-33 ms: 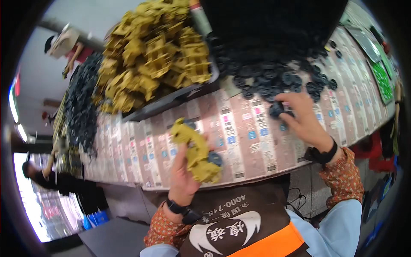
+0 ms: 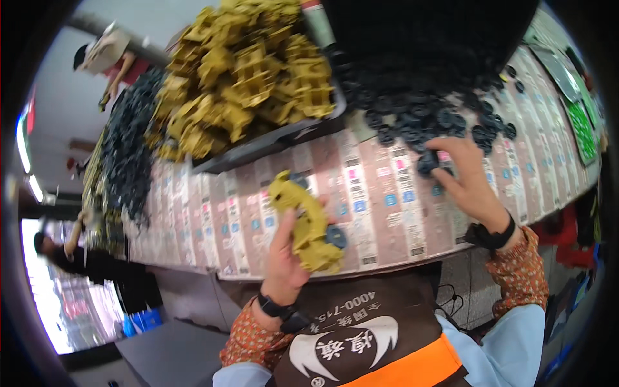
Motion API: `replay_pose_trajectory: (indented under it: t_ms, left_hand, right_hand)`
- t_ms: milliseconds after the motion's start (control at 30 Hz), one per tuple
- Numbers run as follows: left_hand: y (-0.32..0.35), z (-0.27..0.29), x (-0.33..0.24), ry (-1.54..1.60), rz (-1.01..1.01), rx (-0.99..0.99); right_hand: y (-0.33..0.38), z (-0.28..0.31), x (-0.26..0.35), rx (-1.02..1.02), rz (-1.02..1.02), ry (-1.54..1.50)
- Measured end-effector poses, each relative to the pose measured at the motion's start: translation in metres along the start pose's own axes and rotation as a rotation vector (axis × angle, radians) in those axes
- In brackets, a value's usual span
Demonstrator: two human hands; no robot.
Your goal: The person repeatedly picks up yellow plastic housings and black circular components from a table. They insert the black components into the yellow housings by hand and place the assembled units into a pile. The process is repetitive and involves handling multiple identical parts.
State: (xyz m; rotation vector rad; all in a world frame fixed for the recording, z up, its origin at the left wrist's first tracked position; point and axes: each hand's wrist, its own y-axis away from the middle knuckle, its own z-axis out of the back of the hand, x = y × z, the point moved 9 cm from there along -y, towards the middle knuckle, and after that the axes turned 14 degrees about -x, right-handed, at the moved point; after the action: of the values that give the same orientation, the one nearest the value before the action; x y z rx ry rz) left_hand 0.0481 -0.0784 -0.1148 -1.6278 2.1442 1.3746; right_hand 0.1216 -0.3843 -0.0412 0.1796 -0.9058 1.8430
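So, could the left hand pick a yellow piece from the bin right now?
Probably not easily: the left hand holds a yellow part, though nothing visible blocks its way to the black bin.

I note a dark brown apron — white emblem, orange band — rust floral oversleeves, pale-blue sleeves, black wristbands.

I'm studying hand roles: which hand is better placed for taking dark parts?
Probably the right hand, which is at a dark round part beside the pile; the left hand holds a yellow part.
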Motion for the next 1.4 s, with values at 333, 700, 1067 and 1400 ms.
replay_pose_trajectory:
  t_ms: [333, 700, 1067, 1400]
  left_hand:
    - [0.012, 0.013, 0.0, 0.015, 0.019, 0.039]
    - [0.028, 0.017, -0.021, -0.605, -0.367, 0.091]
    - [0.047, 0.014, -0.02, -0.468, 0.181, 0.264]
    - [0.021, 0.052, -0.033, -0.197, -0.341, -0.04]
  right_hand:
    - [0.028, -0.052, 0.124, 0.224, -0.278, -0.694]
    - [0.03, -0.091, 0.135, 0.105, -0.532, -1.015]
    - [0.015, -0.115, 0.143, -0.014, -0.303, -0.689]
    - [0.057, -0.14, 0.165, 0.104, -0.683, -0.862]
